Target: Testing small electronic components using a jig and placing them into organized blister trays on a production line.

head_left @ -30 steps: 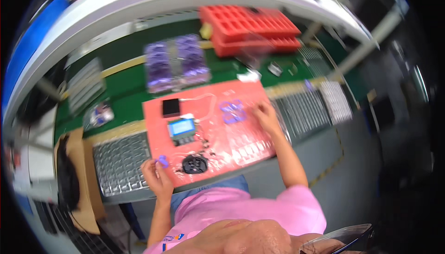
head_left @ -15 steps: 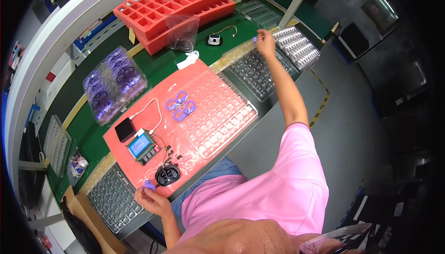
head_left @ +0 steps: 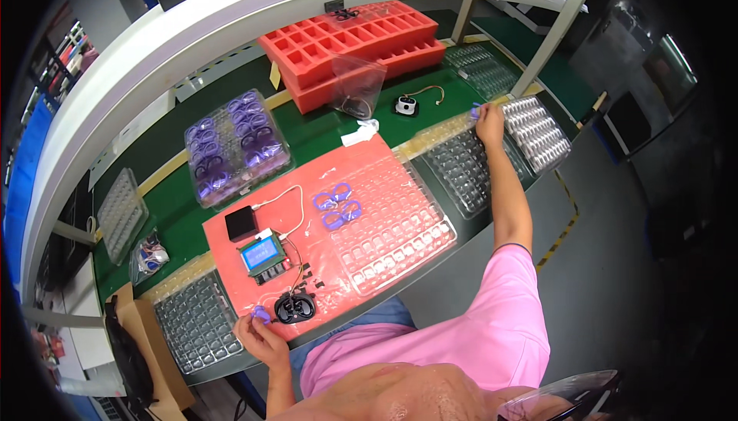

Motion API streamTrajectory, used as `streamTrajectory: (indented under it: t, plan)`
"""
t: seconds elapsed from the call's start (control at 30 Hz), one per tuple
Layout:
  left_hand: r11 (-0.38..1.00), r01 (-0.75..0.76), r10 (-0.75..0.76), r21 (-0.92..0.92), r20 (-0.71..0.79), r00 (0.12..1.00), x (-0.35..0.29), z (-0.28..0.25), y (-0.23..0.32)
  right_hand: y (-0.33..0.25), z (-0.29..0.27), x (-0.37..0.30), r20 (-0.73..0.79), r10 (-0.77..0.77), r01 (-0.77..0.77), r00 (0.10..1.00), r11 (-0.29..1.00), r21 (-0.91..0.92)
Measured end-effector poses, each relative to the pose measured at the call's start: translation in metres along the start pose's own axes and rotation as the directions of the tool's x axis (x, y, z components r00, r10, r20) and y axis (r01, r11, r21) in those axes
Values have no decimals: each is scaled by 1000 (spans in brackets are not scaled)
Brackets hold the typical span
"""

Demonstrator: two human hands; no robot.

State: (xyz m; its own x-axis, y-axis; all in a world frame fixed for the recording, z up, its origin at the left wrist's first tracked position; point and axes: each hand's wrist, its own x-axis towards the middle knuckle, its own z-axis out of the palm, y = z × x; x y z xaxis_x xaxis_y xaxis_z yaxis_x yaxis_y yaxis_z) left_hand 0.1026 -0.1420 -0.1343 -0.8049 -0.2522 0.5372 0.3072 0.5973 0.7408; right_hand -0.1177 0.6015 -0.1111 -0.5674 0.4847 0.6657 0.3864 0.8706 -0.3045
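Note:
In the lower left, my left hand (head_left: 263,338) is closed on a small purple piece (head_left: 261,314), just beside a black oval case (head_left: 295,308) on the pink mat. My right arm reaches far to the right. There my right hand (head_left: 490,125) pinches a purple loop-shaped piece (head_left: 477,111) above the far edge of a clear moulded tray (head_left: 461,171). Several purple loop-shaped pieces (head_left: 337,206) lie together mid-mat. Wires link the case area to a small board with a lit blue screen (head_left: 260,253), and a white cable joins that board to a black box (head_left: 241,223).
A clear tray (head_left: 400,256) covers the mat's right part. Behind stand a tray of purple loops (head_left: 238,144) and red foam holders (head_left: 346,44). A stack of silvery trays (head_left: 538,133) sits at far right; another clear tray (head_left: 196,325) and a cardboard box (head_left: 157,352) lie left.
The whole view has shifted, so the bench appears further right and lower. My right hand has come slightly closer to the silvery trays; my left stays beside the black case.

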Motion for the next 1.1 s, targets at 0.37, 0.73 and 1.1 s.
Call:
streamTrajectory:
  t: [0.37, 0.73, 1.1]
  plan:
    - [987, 110, -99, -115, 98, 990, 18, -5, 16, -268, -175, -140, 44, -458, 250, 888, 560, 790]
    - [887, 365, -260, -283, 346, 901, 29, -12, 32, -395, -221, -319, 335, -704, -50, 626, 392, 919]
    - [927, 313, -183, -208, 479, 859, 42, -6, 40, -398, -220, -337, 422, -597, -49, 682, 539, 841]
